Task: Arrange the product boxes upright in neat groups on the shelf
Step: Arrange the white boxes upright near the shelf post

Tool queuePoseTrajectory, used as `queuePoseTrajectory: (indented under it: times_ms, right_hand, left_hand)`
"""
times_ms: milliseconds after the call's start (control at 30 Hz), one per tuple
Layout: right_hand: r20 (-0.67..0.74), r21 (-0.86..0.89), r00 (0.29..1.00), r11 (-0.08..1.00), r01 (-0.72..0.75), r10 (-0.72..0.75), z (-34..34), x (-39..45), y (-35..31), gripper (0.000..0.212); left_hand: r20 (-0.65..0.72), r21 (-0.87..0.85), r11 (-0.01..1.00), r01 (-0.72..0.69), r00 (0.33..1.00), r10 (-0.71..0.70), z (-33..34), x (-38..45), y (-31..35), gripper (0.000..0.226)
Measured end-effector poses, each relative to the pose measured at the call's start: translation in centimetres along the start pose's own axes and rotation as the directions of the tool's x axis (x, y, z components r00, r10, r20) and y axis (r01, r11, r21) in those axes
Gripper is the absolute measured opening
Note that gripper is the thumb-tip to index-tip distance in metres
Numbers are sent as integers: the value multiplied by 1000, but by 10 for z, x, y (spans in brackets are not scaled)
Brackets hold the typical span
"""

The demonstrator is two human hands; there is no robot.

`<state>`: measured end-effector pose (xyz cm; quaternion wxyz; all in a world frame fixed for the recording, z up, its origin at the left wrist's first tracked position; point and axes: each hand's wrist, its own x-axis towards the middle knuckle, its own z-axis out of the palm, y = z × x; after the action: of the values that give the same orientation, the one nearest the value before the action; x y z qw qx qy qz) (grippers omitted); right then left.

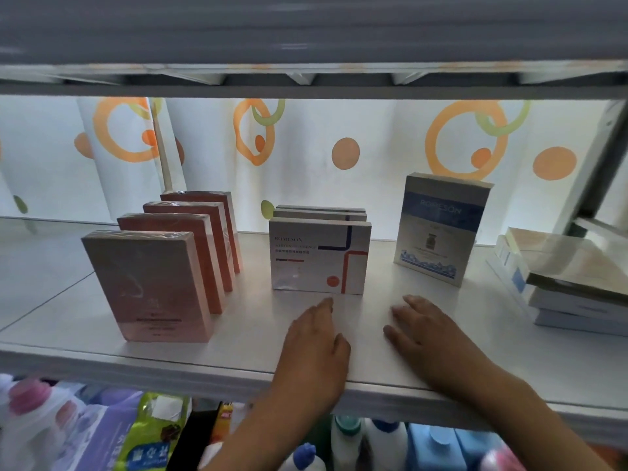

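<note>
Two bare hands are laid on the front of the white shelf [238,338], the left hand [314,348] and the right hand [428,338] side by side, fingers stretched flat toward the back and nothing held in either; the left fingertips lie just short of the white box group. Four pink boxes [149,283] are seen standing upright at the left in a staggered row running back and to the right, long axes vertical, broad faces turned to the front. Three white boxes with orange and navy lines [319,258] are ranged one behind another at the middle, standing on a long edge so that the long axis runs left to right, printed faces forward. One blue and white box [441,229] is stood alone farther right and a little deeper, upright, its face angled slightly toward the centre. Several boxes in a flat stack [574,287] are still lying at the far right edge, long axes horizontal. A patterned curtain [346,151] is hung behind. The arranging is judged well advanced, with a pause between groups; a reach by the right hand to the flat stack would be called for next, each box to be lifted, turned on end and set beside the blue one
</note>
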<state>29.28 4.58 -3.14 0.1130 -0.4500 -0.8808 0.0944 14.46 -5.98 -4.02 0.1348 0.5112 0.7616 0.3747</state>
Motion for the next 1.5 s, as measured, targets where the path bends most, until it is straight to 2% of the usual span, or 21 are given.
queuePoseTrajectory:
  times_ms: [67, 167, 433, 500, 600, 667, 733, 867, 933, 1000, 1100, 1267, 1367, 1500]
  right_hand:
    - [7, -11, 1000, 1000, 8, -8, -8, -16, 16, 55]
    - [-52, 21, 999, 1000, 7, -6, -22, -36, 42, 52]
    - [-316, 69, 947, 997, -33, 53, -47, -69, 103, 40]
    - [-472, 113, 878, 993, -31, 81, -52, -73, 120, 29]
    - [-723, 177, 673, 984, -38, 156, -63, -74, 140, 16]
    - [-789, 287, 551, 956, -60, 272, -71, -71, 153, 16]
    - [-771, 400, 483, 906, -139, 415, -77, -62, 165, 26]
    - [-549, 594, 536, 750, -290, 641, -74, -41, 182, 58]
    - [-490, 640, 559, 711, -291, 669, -66, -36, 183, 62]
    - [-509, 657, 552, 712, -247, 661, -62, -35, 185, 57]
    - [-534, 654, 553, 727, -208, 639, -63, -36, 189, 48]
    - [-508, 688, 572, 703, -180, 644, -64, -40, 190, 47]
    - [-531, 656, 577, 732, -183, 620, -62, -42, 192, 49]
    - [-562, 633, 583, 759, -154, 587, -60, -46, 190, 48]
  left_hand:
    - [28, -26, 997, -76, 997, 76, 14, 2, 18, 52]
    - [63, -69, 984, -167, 983, 171, 34, 6, 50, 51]
    - [133, -111, 939, -326, 932, 339, 89, 16, 111, 50]
    - [131, -122, 924, -362, 917, 377, 100, 21, 125, 49]
    - [110, -197, 899, -390, 903, 416, 119, 36, 147, 48]
    - [88, -269, 905, -328, 928, 362, 130, 51, 163, 48]
    - [77, -326, 921, -212, 966, 249, 139, 68, 177, 53]
    - [156, -306, 951, -37, 984, 89, 159, 98, 188, 70]
    - [209, -401, 916, 11, 975, 80, 167, 105, 188, 56]
    - [213, -491, 871, 20, 972, 98, 173, 111, 186, 43]
    - [185, -571, 821, -10, 973, 140, 174, 113, 181, 38]
    - [82, -508, 851, -134, 976, 203, 173, 114, 177, 40]
    - [73, -520, 843, -139, 976, 206, 172, 113, 172, 42]
    - [101, -658, 743, -120, 964, 246, 163, 109, 173, 32]
